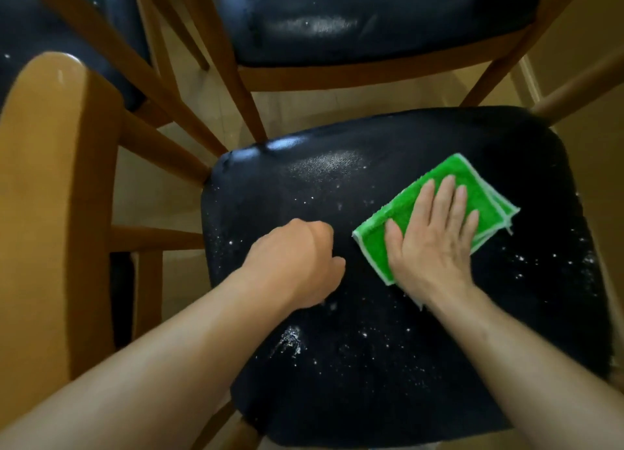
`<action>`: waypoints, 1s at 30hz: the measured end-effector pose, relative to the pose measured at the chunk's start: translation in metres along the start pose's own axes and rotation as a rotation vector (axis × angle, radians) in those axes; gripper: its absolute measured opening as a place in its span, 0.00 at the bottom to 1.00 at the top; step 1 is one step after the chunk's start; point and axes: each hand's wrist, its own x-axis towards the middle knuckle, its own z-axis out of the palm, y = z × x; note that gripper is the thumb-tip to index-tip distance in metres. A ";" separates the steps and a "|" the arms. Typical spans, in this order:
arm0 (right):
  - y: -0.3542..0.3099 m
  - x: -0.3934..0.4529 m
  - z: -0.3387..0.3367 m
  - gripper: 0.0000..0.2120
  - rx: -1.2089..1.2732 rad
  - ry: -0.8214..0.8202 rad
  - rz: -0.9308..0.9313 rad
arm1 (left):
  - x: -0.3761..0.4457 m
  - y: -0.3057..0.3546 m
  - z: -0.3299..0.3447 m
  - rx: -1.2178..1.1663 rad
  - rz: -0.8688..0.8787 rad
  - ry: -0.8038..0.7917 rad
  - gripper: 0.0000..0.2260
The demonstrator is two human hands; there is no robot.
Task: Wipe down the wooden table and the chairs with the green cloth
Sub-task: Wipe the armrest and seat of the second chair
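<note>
Our right hand (435,233) presses flat, fingers straight, on the soft, limp green cloth (439,209) atop the slick chair seat (388,365); left hand (297,263) beside looks curled, seemingly empty.

2 bare forearms, no sleeves showing; left hand (297,260) and right hand (435,236) ungloved, without rings

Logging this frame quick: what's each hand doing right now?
Left hand: fingers curled, holding nothing visible, resting on the seat.
Right hand: open, flat, pressing the cloth.
</note>
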 end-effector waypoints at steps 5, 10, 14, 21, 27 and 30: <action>-0.020 0.059 -0.009 0.45 -0.034 0.000 0.118 | 0.032 -0.024 -0.034 0.091 -0.055 0.065 0.16; -0.094 0.022 0.012 0.42 -0.058 0.024 -0.004 | 0.031 -0.045 -0.038 0.046 -0.185 0.219 0.15; -0.158 -0.074 0.053 0.37 -0.057 -0.137 -0.486 | 0.026 -0.054 -0.043 -0.023 -0.269 0.141 0.18; -0.099 -0.007 0.035 0.44 -0.130 -0.040 -0.446 | 0.032 -0.049 -0.043 0.009 -0.270 0.130 0.15; -0.079 0.086 -0.007 0.42 -0.090 0.064 0.025 | 0.026 -0.044 -0.044 -0.043 -0.231 0.070 0.16; -0.112 0.044 0.008 0.39 -0.071 0.079 0.039 | 0.027 -0.043 -0.050 -0.092 -0.239 0.092 0.15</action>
